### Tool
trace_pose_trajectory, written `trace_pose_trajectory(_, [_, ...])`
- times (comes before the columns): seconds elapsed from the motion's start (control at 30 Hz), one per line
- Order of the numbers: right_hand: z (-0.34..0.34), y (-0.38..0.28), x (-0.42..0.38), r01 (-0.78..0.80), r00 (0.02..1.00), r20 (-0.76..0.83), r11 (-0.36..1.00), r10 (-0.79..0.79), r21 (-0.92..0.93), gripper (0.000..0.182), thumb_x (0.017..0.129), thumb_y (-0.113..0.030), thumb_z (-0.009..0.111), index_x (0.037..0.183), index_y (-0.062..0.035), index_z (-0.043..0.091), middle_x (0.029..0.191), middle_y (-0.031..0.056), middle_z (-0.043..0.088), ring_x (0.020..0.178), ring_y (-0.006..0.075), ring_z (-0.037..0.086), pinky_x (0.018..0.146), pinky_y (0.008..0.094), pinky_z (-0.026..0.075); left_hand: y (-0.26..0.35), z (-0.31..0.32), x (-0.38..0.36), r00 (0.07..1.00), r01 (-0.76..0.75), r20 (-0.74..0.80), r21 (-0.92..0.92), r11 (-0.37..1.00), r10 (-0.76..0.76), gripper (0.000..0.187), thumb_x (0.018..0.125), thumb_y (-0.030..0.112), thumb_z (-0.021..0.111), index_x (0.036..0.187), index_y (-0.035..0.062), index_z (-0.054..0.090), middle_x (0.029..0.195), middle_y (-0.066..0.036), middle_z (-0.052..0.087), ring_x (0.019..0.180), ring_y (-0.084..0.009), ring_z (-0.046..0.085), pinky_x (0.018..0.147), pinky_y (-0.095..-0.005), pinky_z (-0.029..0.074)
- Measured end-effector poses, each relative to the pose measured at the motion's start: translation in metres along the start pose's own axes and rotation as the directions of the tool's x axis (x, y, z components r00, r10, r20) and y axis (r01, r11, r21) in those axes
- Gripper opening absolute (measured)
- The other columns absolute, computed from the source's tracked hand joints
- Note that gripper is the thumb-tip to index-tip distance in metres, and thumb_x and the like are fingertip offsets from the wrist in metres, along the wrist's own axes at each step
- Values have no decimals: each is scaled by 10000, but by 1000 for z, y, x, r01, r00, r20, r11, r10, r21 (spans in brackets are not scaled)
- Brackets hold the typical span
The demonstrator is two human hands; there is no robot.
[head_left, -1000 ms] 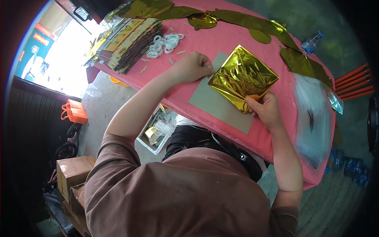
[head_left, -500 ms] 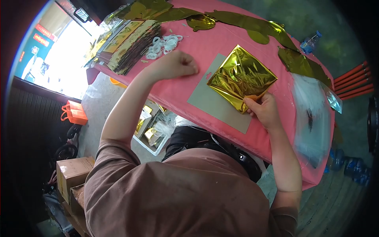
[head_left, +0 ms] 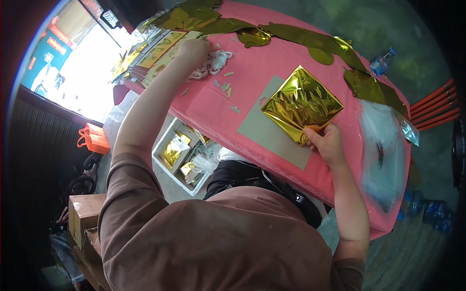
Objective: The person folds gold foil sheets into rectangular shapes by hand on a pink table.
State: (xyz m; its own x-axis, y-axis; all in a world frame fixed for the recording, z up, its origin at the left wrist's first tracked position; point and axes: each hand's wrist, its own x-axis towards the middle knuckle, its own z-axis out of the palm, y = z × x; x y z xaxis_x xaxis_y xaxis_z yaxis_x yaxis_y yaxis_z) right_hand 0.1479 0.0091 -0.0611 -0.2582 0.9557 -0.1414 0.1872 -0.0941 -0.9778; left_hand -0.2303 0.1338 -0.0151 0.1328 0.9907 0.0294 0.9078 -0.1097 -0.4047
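Observation:
My right hand (head_left: 326, 141) pinches the lower corner of a square of folded gold foil (head_left: 303, 104), thumb on top. The foil is shiny and creased. It partly covers a flat grey card (head_left: 272, 128) with a small reddish cut-out near its left edge. My left hand (head_left: 194, 52) is at the far left of the table, over the edge of a stack of printed cards (head_left: 162, 56) and beside a bundle of white string (head_left: 217, 62). Its fingers are turned away, so their grip does not show. Several small pale slips (head_left: 226, 88) lie scattered on the pink tablecloth (head_left: 204, 104).
Flat gold foil shapes (head_left: 310, 36) line the table's far edge. Clear plastic bags (head_left: 381, 150) lie at the right end. Below the table's left side stands a white box (head_left: 182, 160) with foil packs. Cardboard boxes (head_left: 87, 208) and an orange bag (head_left: 93, 138) are on the left.
My left hand has moved from mid-table, where it was a fist, up and left to the card stack. Several pale slips now lie where it was. My right hand still holds the foil.

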Motion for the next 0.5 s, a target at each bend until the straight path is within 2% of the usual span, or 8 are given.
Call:
trace_pose_trajectory(0.13, [0, 2, 0, 14, 1000, -1, 1000, -14, 15, 104, 801, -103, 659, 852, -31, 603, 701, 10, 604, 523, 53, 524, 459, 178, 419, -3, 6, 1, 996, -6, -94, -23, 1000, 4, 185, 768, 135, 580, 934, 100, 654, 893, -119, 643, 830, -290, 644, 709, -382, 526])
trace_pose_trajectory(0.2, [-2, 2, 0, 18, 1000, -4, 1000, -18, 20, 109, 802, -104, 660, 859, -31, 602, 705, 11, 606, 522, 56, 525, 462, 181, 423, -9, -12, -4, 981, 64, -169, -195, 979, -97, 144, 769, 122, 586, 888, 76, 652, 889, -129, 639, 830, -287, 646, 706, -384, 521])
trace_pose_trajectory(0.23, [-3, 2, 0, 13, 1000, -22, 999, -12, 42, 112, 804, -101, 658, 871, -31, 600, 709, 13, 608, 522, 60, 527, 462, 186, 425, -12, -19, -8, 981, 65, -168, -195, 979, -98, 144, 769, 122, 586, 888, 76, 652, 889, -129, 639, 830, -287, 646, 706, -384, 521])
trace_pose_trajectory(0.3, [-6, 1, 1, 9, 999, -37, 998, -7, 66, 116, 807, -99, 656, 882, -32, 598, 713, 15, 610, 523, 63, 529, 462, 191, 427, -19, -36, -16, 916, -45, -388, -350, 936, -101, 136, 782, 129, 531, 862, 75, 628, 763, -78, 640, 726, -240, 640, 608, -368, 483])
trace_pose_trajectory(0.33, [-9, 1, 3, 66, 997, -46, 990, -61, 127, 110, 812, -94, 649, 889, -34, 597, 717, 17, 611, 522, 66, 530, 460, 194, 425, -17, -42, -19, 916, -45, -388, -349, 936, -100, 136, 782, 129, 531, 862, 75, 628, 763, -78, 640, 726, -240, 640, 608, -368, 483])
trace_pose_trajectory(0.4, [-18, -3, 4, 118, 992, -68, 968, -106, 222, 91, 832, -82, 620, 910, -45, 591, 747, 20, 614, 538, 66, 531, 463, 194, 416, 6, -60, -29, 937, -179, -327, -753, 633, -124, 109, 794, 127, 561, 846, 52, 620, 706, -56, 623, 638, -152, 611, 565, -322, 456])
trace_pose_trajectory(0.43, [-22, -5, 6, 115, 992, -77, 969, -101, 220, 91, 832, -82, 620, 910, -45, 591, 747, 20, 614, 538, 66, 531, 463, 194, 416, 21, -70, -35, 937, -187, -329, -755, 629, -116, 109, 794, 127, 561, 846, 52, 620, 706, -56, 623, 638, -152, 611, 565, -322, 456])
trace_pose_trajectory(0.5, [-31, -10, 9, 229, 971, -146, 908, -188, 352, 97, 839, -80, 611, 927, -51, 583, 775, 16, 611, 558, 59, 527, 471, 188, 407, 55, -84, -46, 987, -146, -110, -914, 379, 114, 108, 794, 125, 586, 830, 30, 620, 677, -45, 610, 579, -98, 568, 555, -278, 445])
